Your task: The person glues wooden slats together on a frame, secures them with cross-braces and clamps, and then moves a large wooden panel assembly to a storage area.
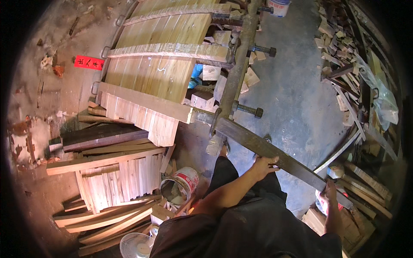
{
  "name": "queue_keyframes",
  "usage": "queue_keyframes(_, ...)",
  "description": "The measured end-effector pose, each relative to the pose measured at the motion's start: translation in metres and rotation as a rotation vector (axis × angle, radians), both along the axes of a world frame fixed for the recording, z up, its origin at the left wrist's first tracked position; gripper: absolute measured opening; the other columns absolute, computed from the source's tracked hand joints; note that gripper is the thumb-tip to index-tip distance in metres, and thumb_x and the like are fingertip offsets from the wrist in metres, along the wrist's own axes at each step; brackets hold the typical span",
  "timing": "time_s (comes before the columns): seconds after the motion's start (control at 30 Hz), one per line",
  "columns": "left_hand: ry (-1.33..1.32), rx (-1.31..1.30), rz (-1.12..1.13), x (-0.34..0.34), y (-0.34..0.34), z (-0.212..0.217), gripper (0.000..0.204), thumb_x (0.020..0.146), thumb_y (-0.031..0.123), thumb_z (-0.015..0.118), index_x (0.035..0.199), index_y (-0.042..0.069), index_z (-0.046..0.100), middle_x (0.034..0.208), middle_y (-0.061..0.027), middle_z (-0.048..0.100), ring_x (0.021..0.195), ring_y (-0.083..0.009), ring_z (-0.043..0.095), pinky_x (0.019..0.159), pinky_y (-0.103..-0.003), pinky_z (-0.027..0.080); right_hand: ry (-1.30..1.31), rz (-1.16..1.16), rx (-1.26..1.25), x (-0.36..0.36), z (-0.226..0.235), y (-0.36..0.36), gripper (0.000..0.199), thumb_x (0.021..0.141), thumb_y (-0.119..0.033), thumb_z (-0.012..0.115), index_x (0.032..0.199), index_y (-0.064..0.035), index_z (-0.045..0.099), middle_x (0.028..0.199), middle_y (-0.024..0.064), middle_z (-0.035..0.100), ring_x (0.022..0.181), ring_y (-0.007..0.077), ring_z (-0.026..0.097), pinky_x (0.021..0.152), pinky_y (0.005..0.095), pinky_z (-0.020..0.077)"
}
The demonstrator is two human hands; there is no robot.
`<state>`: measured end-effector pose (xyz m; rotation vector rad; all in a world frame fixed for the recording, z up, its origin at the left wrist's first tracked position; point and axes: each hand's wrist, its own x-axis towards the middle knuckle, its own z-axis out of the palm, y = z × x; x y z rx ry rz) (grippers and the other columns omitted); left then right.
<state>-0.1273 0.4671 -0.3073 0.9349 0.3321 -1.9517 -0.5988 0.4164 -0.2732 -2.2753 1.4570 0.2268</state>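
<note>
We have both hands on a long dark clamp bar (275, 152) that runs on a slant across the floor in front of us. Our left hand (263, 164) is closed around the bar from below, fingers curled over its near edge, about midway along the length we can see. Our right hand (330, 192) is clamped on the bar's near end, further out to the right and lower, so the two grips are well apart; spaced like that, they seem set to steady a long, heavy piece and steer its far end rather than merely lift it

Beyond the left hand the bar's far end meets a wooden batten (146, 101) that crosses a glued-up panel of pale boards (155, 64). The panel lies tilted, and two more battens cross it further away, each lined up with a threaded bolt (248, 109) on an upright beam (238, 69); we judge these press the boards edge to edge

Left of the left hand, and nearer us, stands a bucket (183, 182) with wood scraps inside, and beyond it stacks of short slats (116, 178). Past the right hand, offcuts (344, 51) are heaped along the wall. A small fan (135, 246) sits near our left side on the concrete floor (297, 99)
</note>
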Motion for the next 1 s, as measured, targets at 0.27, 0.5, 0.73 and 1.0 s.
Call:
queue_keyframes(0.27,-0.237,-0.020,0.283,0.052,0.011,-0.015,0.032,0.097,0.014,0.063,0.121,-0.006,0.056,0.114,-0.0156,0.064,0.106,-0.0286,0.064,0.095,-0.042,0.053,-0.122,0.186,0.012,0.143,-0.029,-0.087,0.040,0.060,0.003,0.057,0.100,-0.0012,0.054,0.084,0.0238,0.060,0.082,0.0462,0.058,0.073,0.0530,0.0474)
queue_keyframes(0.5,-1.152,0.133,0.235,0.163,0.077,0.090,0.046,0.092,0.005,0.063,0.135,-0.006,0.049,0.100,-0.0121,0.071,0.097,-0.0197,0.067,0.085,-0.031,0.053,-0.274,0.222,0.076,0.339,0.010,-0.083,0.046,0.064,-0.002,0.061,0.110,0.0009,0.057,0.094,0.0267,0.064,0.087,0.0472,0.061,0.081,0.0534,0.0493)
queue_keyframes(0.73,-1.782,0.537,0.322,0.298,-0.004,0.049,0.114,0.069,0.043,0.085,0.154,0.002,0.020,0.161,-0.0260,0.010,0.148,-0.0426,0.013,0.119,-0.049,0.023,-0.417,0.356,0.076,0.476,0.052,-0.057,0.077,0.065,-0.012,0.076,0.134,0.0033,0.044,0.104,0.0287,0.063,0.095,0.0478,0.060,0.086,0.0511,0.0485)
queue_keyframes(1.0,-1.695,0.664,0.495,0.310,-0.053,0.042,0.103,0.069,0.023,0.076,0.154,0.001,0.022,0.162,-0.0266,0.003,0.150,-0.0441,0.010,0.120,-0.048,0.022,-0.158,0.245,-0.097,0.290,0.027,-0.064,0.082,0.058,-0.012,0.074,0.133,0.0014,0.043,0.103,0.0256,0.058,0.099,0.0474,0.054,0.090,0.0548,0.0423)
